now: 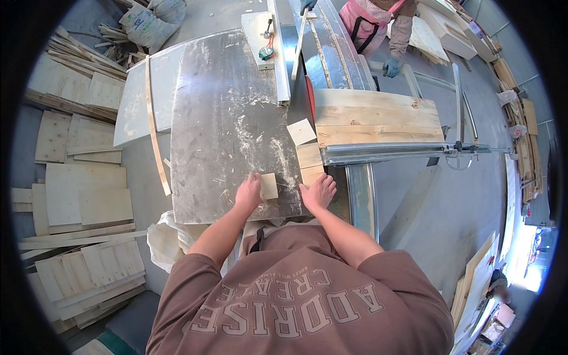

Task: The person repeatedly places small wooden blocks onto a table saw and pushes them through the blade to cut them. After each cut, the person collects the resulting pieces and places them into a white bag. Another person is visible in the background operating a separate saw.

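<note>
We saw the left hand (249, 192) flat on a small wood offcut (269, 186) near the table's (219, 130) front edge — not clasped, just pressed. The right hand (318, 192) lay open beside stacked offcuts (309, 157). The piece looked light, stiff, best pinched by its edges — wide board (378, 117) beyond
</note>
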`<state>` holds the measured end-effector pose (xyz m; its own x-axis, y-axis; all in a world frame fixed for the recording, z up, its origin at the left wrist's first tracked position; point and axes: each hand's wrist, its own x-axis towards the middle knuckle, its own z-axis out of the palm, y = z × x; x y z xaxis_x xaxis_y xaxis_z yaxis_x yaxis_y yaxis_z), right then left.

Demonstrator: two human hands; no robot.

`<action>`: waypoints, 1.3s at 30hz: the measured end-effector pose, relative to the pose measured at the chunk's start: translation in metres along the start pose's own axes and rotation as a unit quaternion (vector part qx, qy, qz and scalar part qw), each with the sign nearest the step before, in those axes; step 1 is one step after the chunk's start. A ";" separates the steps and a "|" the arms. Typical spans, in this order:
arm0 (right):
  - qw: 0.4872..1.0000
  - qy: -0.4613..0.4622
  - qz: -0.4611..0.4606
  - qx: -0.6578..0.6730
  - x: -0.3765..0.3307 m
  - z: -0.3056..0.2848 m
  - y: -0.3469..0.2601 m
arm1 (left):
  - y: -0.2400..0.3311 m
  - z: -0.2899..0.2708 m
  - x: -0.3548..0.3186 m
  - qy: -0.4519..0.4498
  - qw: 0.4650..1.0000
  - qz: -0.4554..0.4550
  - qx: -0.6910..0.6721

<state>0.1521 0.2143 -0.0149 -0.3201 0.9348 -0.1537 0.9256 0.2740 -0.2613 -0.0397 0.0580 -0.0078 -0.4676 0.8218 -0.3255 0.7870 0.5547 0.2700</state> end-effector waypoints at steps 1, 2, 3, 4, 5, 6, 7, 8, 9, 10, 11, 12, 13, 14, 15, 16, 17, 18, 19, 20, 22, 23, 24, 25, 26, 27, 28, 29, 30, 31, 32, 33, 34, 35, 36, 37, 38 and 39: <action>1.000 -0.001 -0.002 0.004 -0.001 0.002 0.003 | 0.000 0.000 -0.001 0.002 1.000 0.002 0.001; 1.000 -0.001 -0.005 0.008 -0.002 0.005 0.005 | 0.000 0.000 -0.001 0.005 1.000 0.004 0.001; 1.000 -0.001 0.004 0.019 -0.003 0.008 0.006 | 0.000 0.001 -0.002 0.007 1.000 0.006 0.001; 0.999 -0.001 0.013 0.030 -0.005 0.007 0.006 | 0.000 0.000 -0.003 0.002 1.000 0.002 0.001; 0.999 -0.001 0.021 0.040 -0.007 0.006 0.005 | 0.000 0.000 -0.002 -0.003 1.000 -0.001 0.001; 0.998 0.024 0.011 0.049 -0.009 0.005 0.004 | 0.000 0.000 -0.003 -0.007 1.000 -0.005 0.000; 0.997 0.048 0.000 0.058 -0.010 0.004 0.003 | 0.000 0.000 -0.002 -0.009 1.000 -0.005 0.002; 0.995 0.073 -0.011 0.067 -0.010 0.002 0.002 | 0.000 0.000 -0.002 -0.012 1.000 -0.005 0.005; 0.993 0.086 -0.023 0.071 -0.007 0.002 -0.001 | 0.000 0.000 -0.002 -0.014 1.000 -0.005 0.007; 0.992 0.100 -0.035 0.076 0.001 0.001 -0.006 | 0.001 -0.001 -0.002 -0.016 1.000 -0.006 0.007; 0.989 0.113 -0.046 0.081 0.011 0.002 -0.009 | 0.001 -0.001 -0.002 -0.019 1.000 -0.007 0.008; 0.990 0.105 -0.045 0.080 0.021 0.003 -0.013 | 0.001 -0.001 -0.002 -0.023 1.000 -0.007 0.008; 0.991 0.097 -0.045 0.080 0.033 0.007 -0.018 | 0.001 0.000 -0.002 -0.021 1.000 -0.007 0.008; 0.992 0.088 -0.045 0.080 0.044 0.010 -0.022 | 0.001 0.001 -0.002 -0.020 1.000 -0.006 0.007; 0.992 0.083 -0.052 0.075 0.053 0.013 -0.026 | 0.000 0.002 -0.002 -0.019 1.000 -0.006 0.007; 0.994 0.069 -0.054 0.067 0.058 0.015 -0.028 | -0.002 0.006 -0.001 -0.022 1.000 -0.006 0.004; 0.995 0.055 -0.057 0.060 0.064 0.018 -0.029 | -0.004 0.010 0.000 -0.025 1.000 -0.006 0.002; 0.996 0.041 -0.059 0.052 0.068 0.020 -0.030 | -0.006 0.013 0.001 -0.027 1.000 -0.006 -0.001; 0.997 0.034 -0.045 0.052 0.069 0.019 -0.032 | -0.006 0.013 0.001 -0.026 1.000 -0.006 0.000; 0.998 0.028 -0.031 0.053 0.070 0.019 -0.034 | -0.005 0.012 0.001 -0.025 1.000 -0.006 0.001; 0.995 0.056 -0.055 0.060 0.072 0.016 -0.038 | -0.005 0.012 0.000 -0.017 1.000 -0.004 0.002; 0.989 0.090 -0.093 0.067 0.072 0.014 -0.040 | -0.005 0.013 -0.001 -0.011 1.000 -0.002 0.003; 0.981 0.123 -0.131 0.075 0.073 0.013 -0.042 | -0.006 0.013 -0.001 -0.005 1.000 0.000 0.003; 0.973 0.140 -0.166 0.077 0.080 0.014 -0.049 | -0.006 0.013 -0.001 -0.005 1.000 -0.001 -0.002; 0.973 0.135 -0.175 0.072 0.089 0.014 -0.056 | -0.007 0.015 0.000 -0.008 1.000 -0.001 -0.005; 0.972 0.130 -0.184 0.066 0.099 0.013 -0.064 | -0.008 0.016 0.000 -0.010 1.000 -0.002 -0.009; 0.971 0.124 -0.195 0.061 0.107 0.013 -0.074 | -0.009 0.017 -0.001 -0.009 1.000 -0.007 -0.010; 0.973 0.110 -0.196 0.046 0.116 0.012 -0.080 | -0.008 0.017 -0.001 -0.008 1.000 -0.009 -0.009; 0.975 0.091 -0.198 0.037 0.123 0.011 -0.086 | -0.007 0.018 -0.001 -0.007 1.000 -0.011 -0.009; 0.977 0.072 -0.199 0.027 0.129 0.012 -0.088 | -0.003 0.013 -0.001 -0.016 1.000 -0.016 -0.005; 0.978 0.053 -0.200 0.016 0.134 0.013 -0.089 | 0.000 0.009 -0.001 -0.026 0.999 -0.021 -0.001; 0.980 0.041 -0.194 -0.007 0.136 0.015 -0.091 | 0.002 0.004 -0.001 -0.036 0.999 -0.025 0.003; 0.983 0.034 -0.182 -0.008 0.137 0.018 -0.091 | 0.003 0.003 -0.002 -0.035 0.999 -0.024 0.003; 0.985 0.027 -0.171 -0.009 0.138 0.020 -0.092 | 0.003 0.002 -0.002 -0.035 0.999 -0.023 0.002; 0.987 0.020 -0.158 -0.010 0.139 0.023 -0.092 | 0.003 0.000 -0.002 -0.036 0.999 -0.022 0.002; 0.987 0.031 -0.155 -0.010 0.138 0.024 -0.093 | 0.002 0.002 -0.003 -0.029 0.999 -0.018 0.002; 0.988 0.042 -0.152 -0.009 0.136 0.026 -0.093 | 0.001 0.003 -0.003 -0.023 1.000 -0.015 0.001; 0.988 0.054 -0.148 -0.009 0.135 0.027 -0.093 | 0.000 0.004 -0.004 -0.016 1.000 -0.011 0.000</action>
<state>0.0175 0.3094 -0.0372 -0.5543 0.8318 0.0291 0.7986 0.5414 -0.2628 -0.0363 0.0540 -0.0103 -0.4708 0.8052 -0.3607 0.7773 0.5719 0.2621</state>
